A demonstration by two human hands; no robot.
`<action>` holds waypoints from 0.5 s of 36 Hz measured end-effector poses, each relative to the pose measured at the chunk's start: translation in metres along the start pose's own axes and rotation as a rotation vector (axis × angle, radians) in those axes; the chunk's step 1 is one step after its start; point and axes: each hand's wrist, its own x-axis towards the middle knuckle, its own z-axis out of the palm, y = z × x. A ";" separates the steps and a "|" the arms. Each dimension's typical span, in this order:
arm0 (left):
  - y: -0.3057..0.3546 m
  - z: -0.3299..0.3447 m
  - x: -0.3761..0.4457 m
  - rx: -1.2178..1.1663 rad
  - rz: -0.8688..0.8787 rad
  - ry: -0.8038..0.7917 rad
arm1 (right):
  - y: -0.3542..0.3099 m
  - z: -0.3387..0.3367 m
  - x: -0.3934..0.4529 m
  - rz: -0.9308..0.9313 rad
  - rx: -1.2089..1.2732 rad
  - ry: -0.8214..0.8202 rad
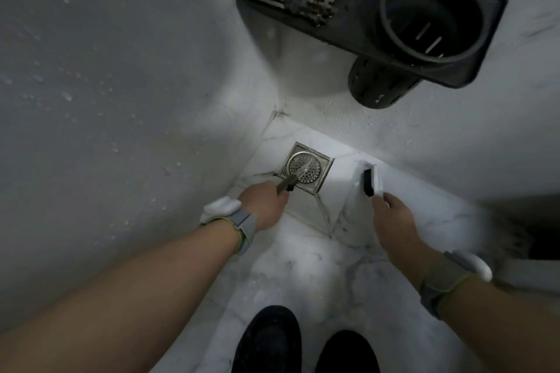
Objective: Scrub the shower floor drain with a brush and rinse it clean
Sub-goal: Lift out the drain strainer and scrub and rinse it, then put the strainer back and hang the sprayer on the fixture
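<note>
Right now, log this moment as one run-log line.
left hand: grips thin tool, tip at drain strainer edge | right hand: holds brush beside drain | strainer: seated | scrubbing: not yet on drain

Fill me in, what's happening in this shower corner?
A person is bent over the floor drain. Their left hand holds a small tool with its tip at the near edge of the round strainer, maybe to pry it. Their right hand holds a white brush beside the drain, off the metal. Scrubbing doesn't look started.

Grey wristbands (244, 225); black shoes (268, 339)
</note>
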 end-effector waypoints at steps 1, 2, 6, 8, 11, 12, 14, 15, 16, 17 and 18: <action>0.000 0.002 0.000 -0.050 -0.012 -0.007 | 0.001 -0.002 -0.001 0.004 0.008 0.010; 0.000 0.003 -0.001 -0.115 -0.027 -0.003 | -0.001 -0.004 -0.003 0.008 0.012 0.018; -0.001 0.008 -0.005 -0.254 -0.057 0.004 | 0.000 -0.009 -0.005 0.031 0.020 -0.004; -0.002 0.008 -0.008 -0.289 -0.073 0.010 | -0.002 -0.011 -0.008 0.045 0.020 -0.024; -0.009 0.009 -0.013 -0.242 -0.082 0.020 | -0.002 -0.011 -0.011 0.037 0.003 -0.054; -0.011 0.012 -0.015 -0.203 -0.082 0.002 | -0.001 -0.011 -0.011 0.027 -0.003 -0.067; -0.016 0.020 -0.023 -0.164 -0.087 -0.042 | -0.001 -0.010 -0.015 0.007 0.009 -0.099; -0.019 0.025 -0.026 -0.175 -0.100 -0.062 | -0.001 -0.010 -0.017 0.002 0.011 -0.118; -0.021 0.029 -0.029 -0.193 -0.119 -0.067 | -0.001 -0.010 -0.018 -0.001 0.013 -0.131; -0.024 0.033 -0.031 -0.208 -0.132 -0.070 | -0.001 -0.011 -0.020 0.000 0.012 -0.140; -0.027 0.034 -0.032 -0.219 -0.137 -0.077 | -0.002 -0.010 -0.020 0.003 0.007 -0.149</action>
